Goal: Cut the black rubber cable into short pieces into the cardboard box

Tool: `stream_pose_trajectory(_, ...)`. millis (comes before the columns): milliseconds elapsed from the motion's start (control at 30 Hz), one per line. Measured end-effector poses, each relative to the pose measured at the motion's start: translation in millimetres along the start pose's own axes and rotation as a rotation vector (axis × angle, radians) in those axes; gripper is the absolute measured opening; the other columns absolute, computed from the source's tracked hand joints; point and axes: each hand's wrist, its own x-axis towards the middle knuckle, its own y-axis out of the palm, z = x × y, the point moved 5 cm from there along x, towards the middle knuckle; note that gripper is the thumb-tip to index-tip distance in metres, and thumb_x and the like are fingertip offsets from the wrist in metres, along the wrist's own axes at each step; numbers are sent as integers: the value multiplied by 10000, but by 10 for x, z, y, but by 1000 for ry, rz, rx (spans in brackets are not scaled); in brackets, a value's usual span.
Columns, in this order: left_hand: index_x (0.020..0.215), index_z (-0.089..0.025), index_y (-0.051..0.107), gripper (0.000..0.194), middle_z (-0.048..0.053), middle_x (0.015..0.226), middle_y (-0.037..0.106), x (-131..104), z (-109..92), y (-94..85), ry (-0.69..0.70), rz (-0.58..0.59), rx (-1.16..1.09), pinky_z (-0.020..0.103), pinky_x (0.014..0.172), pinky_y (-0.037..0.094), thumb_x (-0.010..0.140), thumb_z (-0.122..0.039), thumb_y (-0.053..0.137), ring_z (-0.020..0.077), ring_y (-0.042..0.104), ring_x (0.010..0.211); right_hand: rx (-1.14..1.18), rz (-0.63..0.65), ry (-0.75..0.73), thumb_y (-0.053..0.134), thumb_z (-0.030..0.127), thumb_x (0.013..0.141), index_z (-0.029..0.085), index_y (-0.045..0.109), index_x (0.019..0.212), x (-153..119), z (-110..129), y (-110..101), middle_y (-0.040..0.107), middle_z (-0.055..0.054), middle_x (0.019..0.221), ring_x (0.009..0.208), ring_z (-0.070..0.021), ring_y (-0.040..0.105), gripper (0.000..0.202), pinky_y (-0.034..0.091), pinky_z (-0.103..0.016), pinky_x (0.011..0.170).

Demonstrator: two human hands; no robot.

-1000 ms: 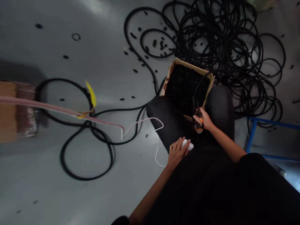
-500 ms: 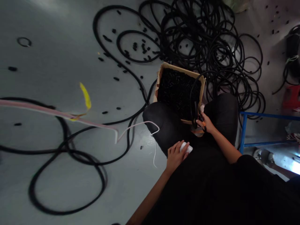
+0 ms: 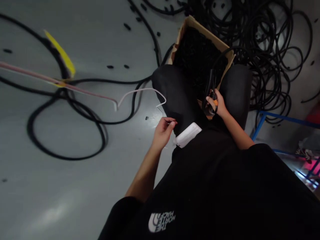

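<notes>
My left hand (image 3: 163,131) is closed in a pinch beside my left thigh, at the thin white cable (image 3: 142,89) that runs down to it. Just right of it, a white rectangular device (image 3: 188,135) lies on my lap, free of both hands. Between my knees, my right hand (image 3: 218,104) is wrapped around scissors with black and orange handles (image 3: 215,102). A black hose (image 3: 211,80) rises right by those fingers, over the cardboard box (image 3: 210,35). Short black pieces (image 3: 195,56) fill the box.
Tangled black hose (image 3: 268,43) is heaped on the floor at the upper right, and loops of hose (image 3: 67,158) lie to the left. A pinkish strip with a yellow tag (image 3: 61,55) crosses the left side. A blue metal frame (image 3: 260,125) stands at right.
My left hand has come off the white device and moved left into a pinch, leaving the device on my lap. The view has shifted; my right hand keeps its hold.
</notes>
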Motion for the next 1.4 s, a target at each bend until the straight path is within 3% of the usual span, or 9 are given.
stream_pose_trajectory(167,1320,-219,761,352,135,1278,769,-527,-53,39,79,208,412,565,1143,640,1030,-419,770,337,728,1205,-42,65,-123,660,1007,986,290,559,1366,151,8,115,672,-81,1120,966,-254,727,818,734,-496,868)
stream_pose_trajectory(367,1811,-170,558,692,290,1621,629,-744,-90,551,121,100,857,738,1244,540,1120,-160,537,481,628,1442,-25,56,-182,628,1020,992,294,555,1357,350,-15,149,650,-72,1101,976,-252,710,815,737,-502,890)
stream_pose_trajectory(433,1833,-180,548,748,278,1573,656,-595,-100,539,100,108,815,715,1240,566,1086,-157,578,474,646,1424,-10,38,-186,644,1018,986,291,557,1334,370,-2,134,654,-68,1087,951,-246,713,811,745,-500,879)
stream_pose_trajectory(567,1705,-126,669,810,205,1370,798,-213,-211,274,52,383,396,562,1096,689,983,-435,866,385,778,1196,-8,55,-209,620,962,1055,286,583,1368,329,58,99,683,-78,1138,1023,-248,756,746,765,-503,937)
stream_pose_trajectory(633,1551,-5,710,616,218,1165,847,-61,-209,133,-254,466,63,495,873,722,1237,-484,482,311,822,930,-11,76,-229,593,930,1095,280,588,1420,303,73,83,694,-90,1194,1096,-257,776,726,769,-513,978)
stream_pose_trajectory(733,1395,96,689,791,230,1065,855,104,-264,45,-479,445,-111,428,785,699,1312,-362,50,230,807,792,16,74,-241,592,917,1105,273,582,1435,302,57,59,693,-94,1215,1108,-261,784,723,770,-526,972)
stream_pose_trajectory(967,1348,164,668,818,245,1051,879,339,-316,65,-276,600,-154,348,693,677,1320,-354,36,222,829,814,123,-9,-211,667,947,1052,286,596,1341,302,121,-21,689,-68,1141,1032,-250,789,725,766,-533,968)
stream_pose_trajectory(1167,1361,105,697,990,252,1069,883,406,-223,-5,-342,575,-150,370,639,653,1300,-653,63,231,791,726,40,29,-293,525,1004,1070,286,598,1442,218,167,-122,698,-109,1233,1132,-283,794,813,761,-554,987)
stream_pose_trajectory(1400,1492,105,618,730,244,1129,871,326,-224,-83,-411,603,-101,398,751,697,1300,-555,371,256,845,885,77,-16,-264,615,946,1075,281,602,1401,278,35,-125,694,-97,1203,1105,-276,794,741,771,-563,996)
